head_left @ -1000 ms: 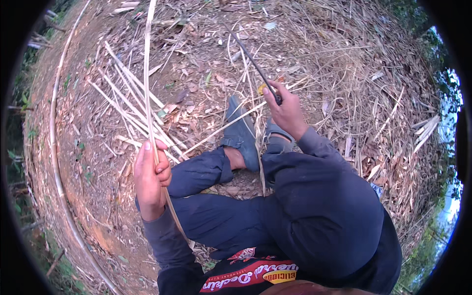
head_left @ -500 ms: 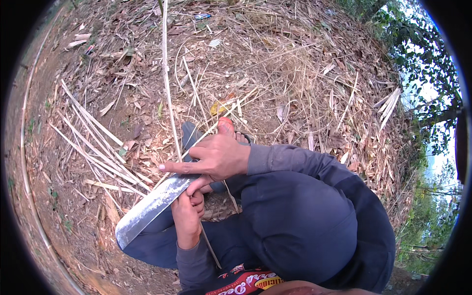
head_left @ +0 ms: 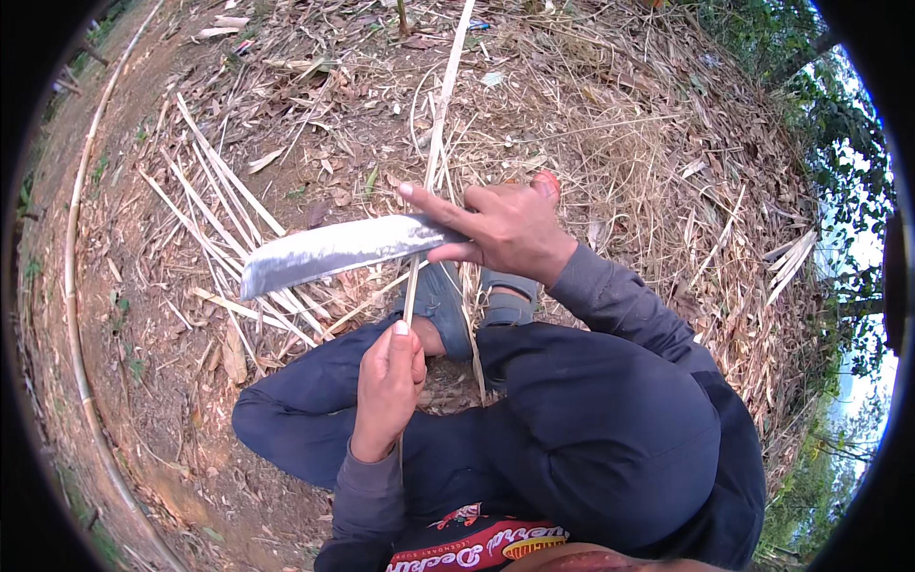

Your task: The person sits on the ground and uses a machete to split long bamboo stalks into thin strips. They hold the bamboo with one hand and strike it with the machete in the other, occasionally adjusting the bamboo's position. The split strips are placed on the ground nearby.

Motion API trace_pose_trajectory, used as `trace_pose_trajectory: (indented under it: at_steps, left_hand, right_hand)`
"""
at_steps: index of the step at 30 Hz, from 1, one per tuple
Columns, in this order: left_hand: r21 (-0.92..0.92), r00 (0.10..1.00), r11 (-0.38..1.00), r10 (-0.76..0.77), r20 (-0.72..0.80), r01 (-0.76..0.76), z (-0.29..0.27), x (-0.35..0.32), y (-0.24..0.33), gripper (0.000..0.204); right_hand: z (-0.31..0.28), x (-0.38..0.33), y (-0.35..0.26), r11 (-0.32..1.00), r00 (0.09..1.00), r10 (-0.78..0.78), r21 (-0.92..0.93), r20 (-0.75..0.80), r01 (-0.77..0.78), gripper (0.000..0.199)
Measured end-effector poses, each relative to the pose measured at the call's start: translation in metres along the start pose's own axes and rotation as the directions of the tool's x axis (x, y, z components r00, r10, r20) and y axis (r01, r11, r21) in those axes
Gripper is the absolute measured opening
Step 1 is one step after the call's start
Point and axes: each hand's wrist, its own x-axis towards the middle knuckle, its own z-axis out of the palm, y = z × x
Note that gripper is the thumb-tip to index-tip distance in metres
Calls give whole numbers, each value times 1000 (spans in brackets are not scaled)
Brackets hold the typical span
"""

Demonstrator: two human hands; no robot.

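Note:
My right hand [head_left: 510, 227] grips a machete; the end of its orange handle [head_left: 545, 183] shows past the fist, and the index finger stretches along the back of the broad grey blade [head_left: 343, 250]. The blade points left, over my shoes. A long pale bamboo strip [head_left: 444, 114] runs from the far ground, passes at the blade near my right hand and comes down to my left hand [head_left: 389, 381]. That hand pinches the strip between thumb and fingers, in front of my bent left leg. A thin tail of the strip hangs below the left hand.
Several split bamboo strips [head_left: 224, 195] lie fanned out to the left. More strips [head_left: 791, 259] lie at the far right. A long pole [head_left: 71, 276] curves along the left side. Dry leaves and shavings cover the ground. My feet in grey shoes [head_left: 446, 303] are close below the blade.
My right hand and the machete have moved away from my body and to the right, the blade turning more level. The hands, close together before, are now apart, with a length of strip between them.

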Motion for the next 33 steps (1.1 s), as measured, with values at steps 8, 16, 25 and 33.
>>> trace_pose_trajectory:
  at_steps: [8, 16, 25, 33]
  left_hand:
    - [-24, 997, 998, -48, 54, 49, -8, -9, 10, 37]
    - [-83, 985, 982, -164, 62, 169, -9, -31, -10, 37]
    - [-184, 961, 944, -263, 82, 274, -22, -52, -13, 35]
    - [-229, 948, 920, -302, 100, 317, -28, -71, -12, 36]
  right_hand:
    - [-7, 0, -17, 999, 999, -40, -21, -36, 39, 66]
    - [21, -11, 12, 967, 973, 223, 108, 64, -229, 62]
    - [33, -17, 28, 970, 970, 232, 52, 78, -236, 74]
    - [37, -18, 35, 973, 971, 228, -55, 64, -225, 76]
